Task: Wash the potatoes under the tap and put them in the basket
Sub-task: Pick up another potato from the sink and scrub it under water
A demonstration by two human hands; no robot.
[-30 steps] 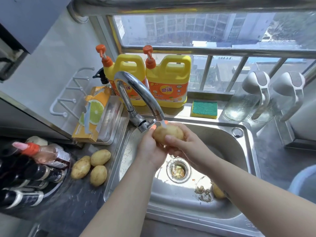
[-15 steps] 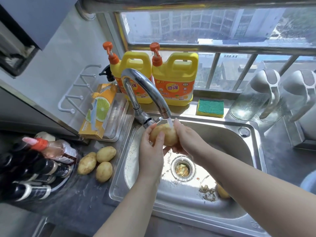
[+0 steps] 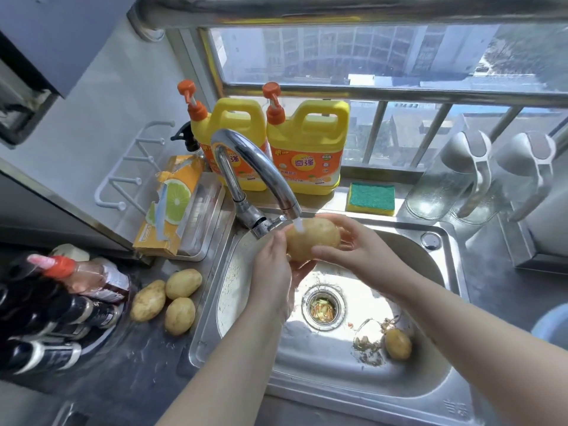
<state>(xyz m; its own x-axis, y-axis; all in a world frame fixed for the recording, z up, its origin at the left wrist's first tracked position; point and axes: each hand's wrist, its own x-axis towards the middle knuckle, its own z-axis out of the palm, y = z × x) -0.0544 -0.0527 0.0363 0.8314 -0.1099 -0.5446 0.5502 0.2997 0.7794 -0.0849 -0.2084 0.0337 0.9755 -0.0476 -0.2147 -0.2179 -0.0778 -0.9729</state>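
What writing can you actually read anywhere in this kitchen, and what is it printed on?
"奇强": orange label of the right yellow detergent jug.
"强": left yellow detergent jug, the rest hidden behind the tap.
Smaller print on both labels: too blurred to read.
Orange lime-picture box and dark bottles: print unreadable.

Sunlit kitchen corner at a barred window

You face a wide window (image 3: 384,53) with metal bars (image 3: 373,133) across its lower part, tall buildings hazy beyond, and bright daylight pouring in. To your left a pale wall (image 3: 101,96) carries a white hook rack (image 3: 129,167), with a grey cabinet (image 3: 61,35) above it. On the sill you see two yellow detergent jugs (image 3: 307,149) and a green-and-yellow sponge (image 3: 371,198); the dark countertop (image 3: 138,364) runs along your left.
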